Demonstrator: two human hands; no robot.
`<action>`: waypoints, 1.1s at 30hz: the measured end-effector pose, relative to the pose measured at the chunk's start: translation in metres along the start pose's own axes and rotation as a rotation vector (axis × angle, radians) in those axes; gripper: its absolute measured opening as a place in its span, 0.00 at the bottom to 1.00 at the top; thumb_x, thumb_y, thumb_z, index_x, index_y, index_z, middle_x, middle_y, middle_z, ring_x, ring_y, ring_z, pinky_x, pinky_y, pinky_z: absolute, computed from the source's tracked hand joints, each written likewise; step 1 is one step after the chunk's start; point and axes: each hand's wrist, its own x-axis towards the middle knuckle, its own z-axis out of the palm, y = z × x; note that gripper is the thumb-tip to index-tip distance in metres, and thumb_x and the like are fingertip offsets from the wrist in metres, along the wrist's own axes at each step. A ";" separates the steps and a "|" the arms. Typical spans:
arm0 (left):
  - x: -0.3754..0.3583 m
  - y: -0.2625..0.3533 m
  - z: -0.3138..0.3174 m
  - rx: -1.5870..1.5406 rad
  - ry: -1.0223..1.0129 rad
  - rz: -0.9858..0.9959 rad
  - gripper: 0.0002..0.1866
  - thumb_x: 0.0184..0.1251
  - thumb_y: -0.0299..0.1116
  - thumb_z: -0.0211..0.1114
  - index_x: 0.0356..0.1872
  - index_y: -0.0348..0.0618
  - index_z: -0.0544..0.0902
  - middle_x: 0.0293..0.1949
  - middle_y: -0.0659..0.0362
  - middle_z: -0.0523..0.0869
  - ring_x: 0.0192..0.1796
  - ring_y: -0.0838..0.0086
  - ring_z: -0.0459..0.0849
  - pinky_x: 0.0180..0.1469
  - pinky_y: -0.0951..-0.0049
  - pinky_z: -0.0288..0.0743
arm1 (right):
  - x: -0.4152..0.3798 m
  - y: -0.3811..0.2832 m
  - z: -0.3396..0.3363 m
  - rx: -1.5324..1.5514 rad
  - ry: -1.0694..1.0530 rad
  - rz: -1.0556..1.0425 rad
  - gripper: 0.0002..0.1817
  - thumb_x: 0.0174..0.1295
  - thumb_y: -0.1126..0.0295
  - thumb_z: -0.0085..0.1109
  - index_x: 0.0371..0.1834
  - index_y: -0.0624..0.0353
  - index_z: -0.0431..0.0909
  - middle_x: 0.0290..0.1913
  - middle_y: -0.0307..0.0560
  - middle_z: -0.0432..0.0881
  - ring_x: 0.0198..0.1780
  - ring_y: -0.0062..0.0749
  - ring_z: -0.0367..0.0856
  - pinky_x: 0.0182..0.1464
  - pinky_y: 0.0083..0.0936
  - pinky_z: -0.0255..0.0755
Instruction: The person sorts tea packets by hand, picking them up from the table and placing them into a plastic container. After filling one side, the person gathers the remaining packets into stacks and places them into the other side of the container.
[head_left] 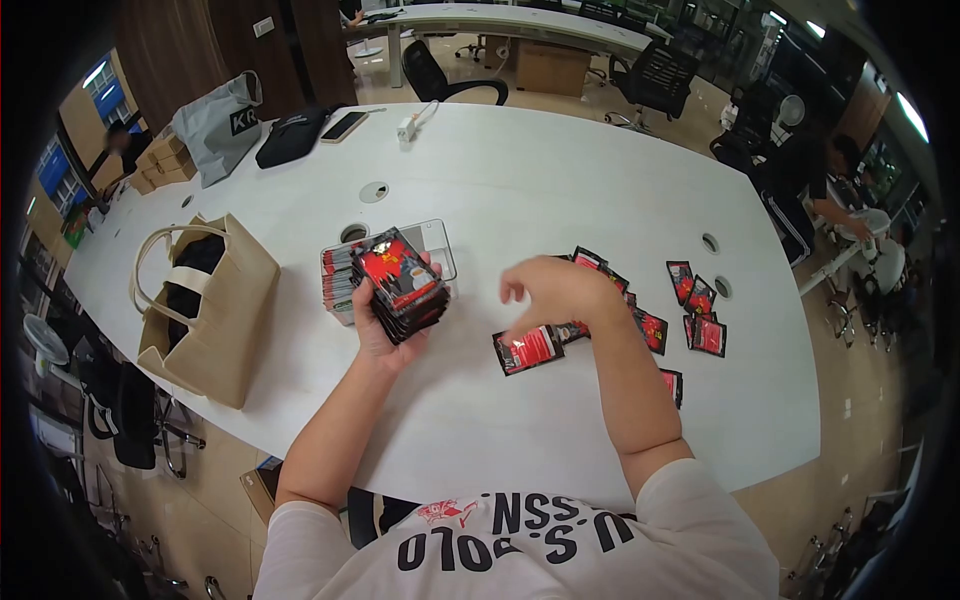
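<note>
My left hand (378,335) is wrapped round a thick stack of red-and-black sachets (397,270), holding it up over the table. Behind the stack is a clear plastic box (438,236), partly hidden, with more sachets (337,280) packed in a row at its left side. To the right, my right hand (562,288) hovers with fingers curved and thumb apart, nothing between them. Its thumb overlaps a single red sachet (530,350) lying on the table. Other loose sachets lie under and beyond this hand, partly covered by it.
Several sachets (708,333) lie scattered at the right of the white table (560,180). A cream tote bag (225,330) stands at the left. Farther back are a grey bag (215,130), a black pouch (290,138), a phone (345,126) and a white charger (406,128).
</note>
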 end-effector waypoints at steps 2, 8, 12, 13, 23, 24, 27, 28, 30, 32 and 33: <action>0.001 0.001 0.000 -0.028 0.016 0.000 0.45 0.60 0.64 0.73 0.72 0.46 0.73 0.66 0.57 0.83 0.69 0.65 0.82 0.69 0.54 0.79 | -0.005 0.009 0.012 -0.121 -0.121 0.147 0.38 0.43 0.51 0.88 0.54 0.59 0.81 0.53 0.51 0.85 0.53 0.46 0.82 0.54 0.39 0.80; 0.005 0.000 -0.011 -0.060 0.035 -0.039 0.42 0.63 0.61 0.73 0.72 0.48 0.73 0.66 0.56 0.83 0.70 0.62 0.81 0.69 0.56 0.81 | -0.022 0.021 0.058 -0.214 0.025 0.140 0.41 0.33 0.58 0.91 0.52 0.60 0.82 0.45 0.53 0.89 0.48 0.49 0.88 0.49 0.41 0.85; 0.005 -0.002 -0.010 -0.020 0.002 -0.071 0.42 0.63 0.60 0.72 0.73 0.49 0.72 0.68 0.55 0.82 0.70 0.60 0.82 0.69 0.56 0.81 | -0.013 0.035 0.047 -0.061 -0.158 0.148 0.29 0.47 0.57 0.84 0.47 0.63 0.83 0.36 0.54 0.88 0.39 0.50 0.87 0.46 0.40 0.82; 0.003 -0.003 -0.008 -0.011 -0.006 -0.076 0.42 0.64 0.60 0.72 0.73 0.49 0.72 0.68 0.54 0.82 0.70 0.60 0.82 0.69 0.56 0.81 | -0.015 0.045 0.046 -0.023 -0.010 -0.032 0.22 0.56 0.56 0.78 0.42 0.63 0.85 0.39 0.52 0.88 0.39 0.45 0.85 0.47 0.38 0.80; -0.009 -0.017 0.002 0.077 -0.085 -0.300 0.42 0.65 0.61 0.71 0.73 0.46 0.73 0.68 0.50 0.82 0.68 0.55 0.84 0.69 0.50 0.81 | -0.021 -0.023 0.037 0.182 1.087 -0.690 0.34 0.42 0.89 0.71 0.55 0.46 0.93 0.61 0.40 0.87 0.58 0.42 0.80 0.61 0.37 0.77; -0.012 -0.019 -0.001 0.073 -0.113 -0.339 0.42 0.65 0.61 0.70 0.73 0.48 0.73 0.68 0.51 0.82 0.68 0.56 0.84 0.69 0.50 0.82 | -0.017 -0.024 0.044 0.148 0.965 -0.697 0.35 0.43 0.87 0.71 0.58 0.46 0.91 0.65 0.43 0.85 0.63 0.46 0.78 0.66 0.39 0.76; -0.014 -0.025 -0.006 -0.023 -0.115 -0.385 0.43 0.64 0.63 0.70 0.74 0.50 0.73 0.68 0.52 0.82 0.67 0.58 0.85 0.69 0.49 0.82 | -0.013 -0.031 0.055 0.141 0.609 -0.683 0.32 0.52 0.77 0.77 0.65 0.45 0.88 0.77 0.49 0.74 0.76 0.53 0.68 0.76 0.45 0.67; -0.014 -0.024 -0.006 -0.004 -0.082 -0.374 0.42 0.64 0.62 0.70 0.74 0.50 0.73 0.68 0.53 0.81 0.67 0.58 0.85 0.69 0.49 0.82 | -0.018 -0.034 0.052 0.153 0.564 -0.676 0.33 0.54 0.74 0.79 0.67 0.45 0.86 0.79 0.51 0.71 0.80 0.54 0.65 0.79 0.46 0.63; -0.016 -0.023 0.000 0.027 -0.012 -0.345 0.42 0.64 0.60 0.71 0.75 0.50 0.72 0.68 0.54 0.81 0.67 0.58 0.85 0.70 0.49 0.82 | -0.022 -0.032 0.048 0.175 0.497 -0.679 0.34 0.56 0.68 0.81 0.69 0.46 0.85 0.83 0.53 0.66 0.83 0.55 0.60 0.81 0.49 0.58; -0.016 -0.025 -0.004 -0.011 -0.075 -0.372 0.41 0.64 0.57 0.73 0.75 0.48 0.72 0.67 0.52 0.82 0.66 0.57 0.86 0.69 0.49 0.83 | -0.017 -0.023 0.049 0.195 0.461 -0.700 0.34 0.56 0.64 0.83 0.70 0.46 0.84 0.85 0.52 0.63 0.85 0.56 0.57 0.82 0.51 0.55; -0.015 -0.026 -0.007 -0.029 -0.106 -0.387 0.41 0.64 0.55 0.73 0.75 0.47 0.72 0.67 0.51 0.82 0.65 0.57 0.86 0.69 0.49 0.83 | -0.013 -0.018 0.051 0.180 0.492 -0.699 0.39 0.54 0.62 0.85 0.72 0.47 0.80 0.85 0.52 0.63 0.85 0.56 0.57 0.82 0.51 0.56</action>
